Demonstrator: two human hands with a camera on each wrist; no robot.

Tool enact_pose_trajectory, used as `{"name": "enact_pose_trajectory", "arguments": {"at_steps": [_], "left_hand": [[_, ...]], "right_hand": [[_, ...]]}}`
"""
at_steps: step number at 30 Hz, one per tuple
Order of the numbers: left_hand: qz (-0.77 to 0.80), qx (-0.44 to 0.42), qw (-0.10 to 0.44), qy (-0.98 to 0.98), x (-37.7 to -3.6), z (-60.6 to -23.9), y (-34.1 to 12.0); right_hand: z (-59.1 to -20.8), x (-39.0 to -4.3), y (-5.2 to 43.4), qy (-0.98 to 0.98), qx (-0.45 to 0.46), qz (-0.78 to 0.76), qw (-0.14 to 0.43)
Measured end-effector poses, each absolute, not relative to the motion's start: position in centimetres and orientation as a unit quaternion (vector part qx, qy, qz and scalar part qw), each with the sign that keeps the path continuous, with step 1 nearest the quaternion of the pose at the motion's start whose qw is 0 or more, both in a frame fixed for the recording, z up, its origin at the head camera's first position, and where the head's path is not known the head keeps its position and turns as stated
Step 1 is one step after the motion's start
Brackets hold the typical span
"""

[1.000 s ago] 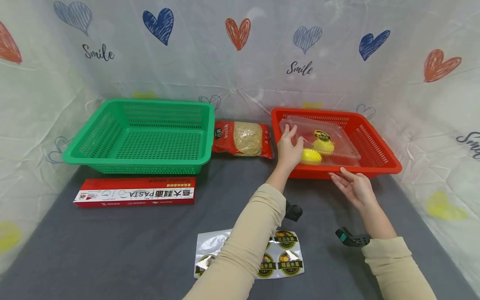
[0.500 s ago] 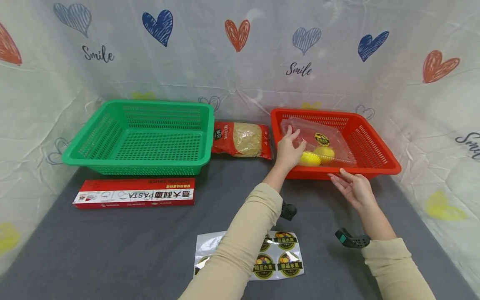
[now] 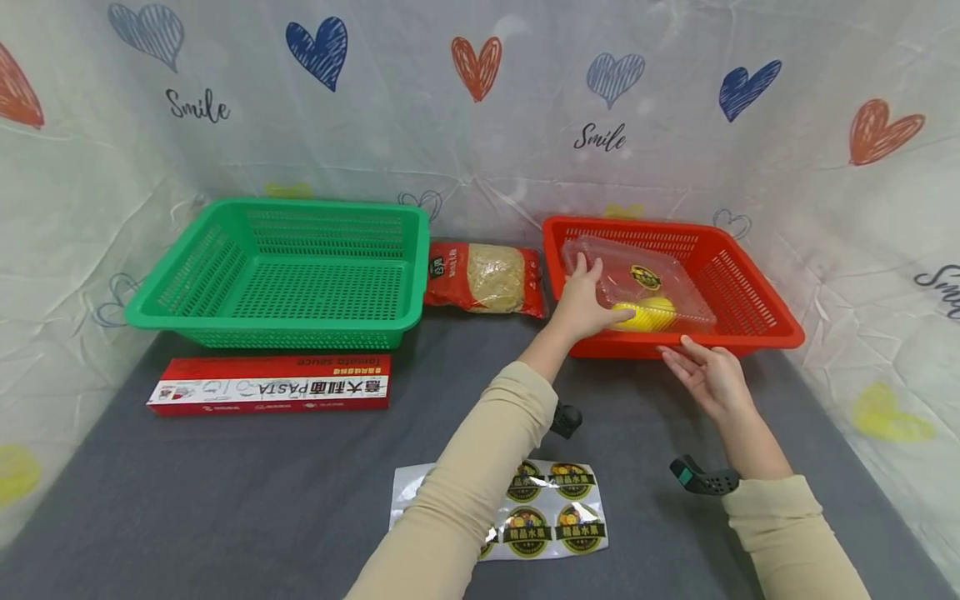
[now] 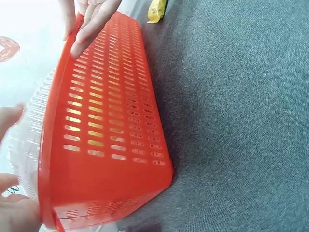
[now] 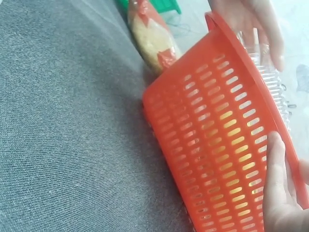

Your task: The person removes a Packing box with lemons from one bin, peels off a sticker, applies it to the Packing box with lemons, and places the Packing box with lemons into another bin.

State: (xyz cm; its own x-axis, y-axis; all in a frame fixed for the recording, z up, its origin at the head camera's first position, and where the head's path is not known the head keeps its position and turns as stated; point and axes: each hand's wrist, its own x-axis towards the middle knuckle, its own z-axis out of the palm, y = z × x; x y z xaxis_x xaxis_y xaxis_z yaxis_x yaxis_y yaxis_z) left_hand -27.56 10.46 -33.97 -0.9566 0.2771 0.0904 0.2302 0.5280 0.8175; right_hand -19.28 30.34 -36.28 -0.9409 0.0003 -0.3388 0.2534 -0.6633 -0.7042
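Note:
A clear plastic fruit box [image 3: 611,265] with a round black-and-gold label and yellow fruit [image 3: 651,313] inside sits tilted in the red basket [image 3: 768,333]. My left hand [image 3: 581,307] reaches over the basket's near left rim, fingers spread against the left end of the box and thumb stretched toward the fruit. In the left wrist view, parts of this left hand [image 4: 17,210] show beside the rim. My right hand [image 3: 708,379] grips the basket's near rim, thumb on top and fingers against the outer wall. That right hand [image 5: 282,208] also shows in the right wrist view.
A green basket [image 3: 277,333] stands at the back left, with a red pasta box [image 3: 270,387] before it. A red bag of noodles [image 3: 487,279] lies between the baskets. The sheet of round labels [image 3: 551,529] lies at the front, partly under the left sleeve.
The left hand has spread its thumb away from its fingers, and its wrist has shifted left. The yellow fruit has shifted right in the box. The right hand stays at the rim.

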Motion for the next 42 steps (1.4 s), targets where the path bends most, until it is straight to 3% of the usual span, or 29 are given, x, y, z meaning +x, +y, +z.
{"name": "enact_pose_trajectory", "arguments": {"at_steps": [8, 15, 42], "left_hand": [[0.331, 0.149, 0.06, 0.93, -27.5, -33.3, 11.1], [0.259, 0.167, 0.043, 0.95, -27.1, -33.2, 11.5], [0.287, 0.141, 0.033, 0.947, -27.1, -33.5, 11.2]], "right_hand": [[-36.1, -19.2, 30.4, 0.399, 0.155, -0.901, 0.071], [-36.1, -19.1, 30.3, 0.392, 0.165, -0.902, 0.077], [-36.0, -19.2, 30.2, 0.385, 0.171, -0.904, 0.075]]}}
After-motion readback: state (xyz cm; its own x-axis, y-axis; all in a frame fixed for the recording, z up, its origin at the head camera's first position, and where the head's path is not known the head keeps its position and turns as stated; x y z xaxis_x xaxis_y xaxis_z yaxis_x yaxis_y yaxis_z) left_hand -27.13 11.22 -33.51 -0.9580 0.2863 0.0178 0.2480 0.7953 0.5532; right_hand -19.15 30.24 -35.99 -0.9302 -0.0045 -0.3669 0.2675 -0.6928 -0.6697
